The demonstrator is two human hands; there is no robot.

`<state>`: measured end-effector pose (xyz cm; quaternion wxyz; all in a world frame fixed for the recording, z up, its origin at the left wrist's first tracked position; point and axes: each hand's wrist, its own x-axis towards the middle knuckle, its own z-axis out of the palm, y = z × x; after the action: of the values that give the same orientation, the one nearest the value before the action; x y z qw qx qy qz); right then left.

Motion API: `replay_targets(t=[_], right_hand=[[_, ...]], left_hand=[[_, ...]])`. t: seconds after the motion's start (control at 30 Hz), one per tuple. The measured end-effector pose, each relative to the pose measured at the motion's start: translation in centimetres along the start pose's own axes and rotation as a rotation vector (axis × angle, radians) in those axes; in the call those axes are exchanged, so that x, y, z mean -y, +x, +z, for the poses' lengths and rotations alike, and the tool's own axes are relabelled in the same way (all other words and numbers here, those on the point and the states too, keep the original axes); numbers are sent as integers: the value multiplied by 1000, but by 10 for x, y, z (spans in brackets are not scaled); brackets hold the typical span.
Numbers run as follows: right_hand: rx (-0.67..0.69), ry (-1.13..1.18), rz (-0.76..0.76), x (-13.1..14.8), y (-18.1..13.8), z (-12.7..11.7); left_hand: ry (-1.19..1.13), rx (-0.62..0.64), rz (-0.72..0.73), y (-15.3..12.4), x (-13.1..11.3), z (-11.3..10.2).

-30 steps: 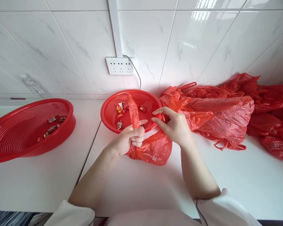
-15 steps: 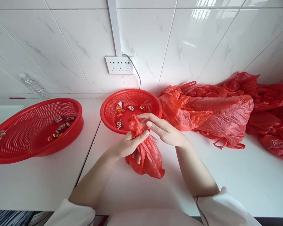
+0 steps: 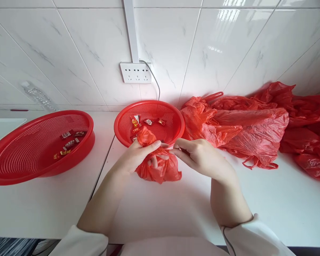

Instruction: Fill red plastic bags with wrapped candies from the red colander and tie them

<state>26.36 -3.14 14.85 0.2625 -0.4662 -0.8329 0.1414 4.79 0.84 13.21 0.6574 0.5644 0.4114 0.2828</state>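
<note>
1. On the right of the white table [image 3: 160, 220], the pile of red plastic bags [image 3: 252, 128] lies against the tiled wall, unchanged.
2. The large red perforated basket [image 3: 29, 151], on the left, stands farther right than one second ago; the other person's hand at its left rim has gone from view.
3. The smaller red perforated basket [image 3: 149, 103] has kept its place, in the middle, at the far side.
4. The small red plastic bag [image 3: 162, 170] has come nearer to this basket and looks more compact, just before its near rim.
5. The right hand [image 3: 202, 156] has bent its fingers; thumb and forefinger are narrow beside the bag. I cannot tell if they pinch it.
6. The left hand [image 3: 136, 154] holds the bag's gathered neck, so the work seems to be there now.
7. Wrapped candies [image 3: 135, 121] lie in both baskets.
</note>
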Motion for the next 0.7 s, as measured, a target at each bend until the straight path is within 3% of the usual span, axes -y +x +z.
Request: replay_targets(t=[0.13, 0.27, 0.3, 0.43, 0.6, 0.7], right_hand=[[107, 97, -130, 7, -8, -4], [289, 250, -236, 3, -5, -9], [272, 284, -224, 0, -4, -9], [-8, 438, -105, -10, 8, -2], [226, 792, -174, -19, 21, 16], [172, 799, -116, -20, 21, 20]], left_hand=[[23, 16, 99, -3, -2, -3], [197, 86, 208, -8, -4, 1], [242, 109, 247, -11, -5, 2], [452, 137, 450, -17, -8, 9], [589, 2, 739, -14, 0, 14], [670, -231, 895, -7, 12, 13]])
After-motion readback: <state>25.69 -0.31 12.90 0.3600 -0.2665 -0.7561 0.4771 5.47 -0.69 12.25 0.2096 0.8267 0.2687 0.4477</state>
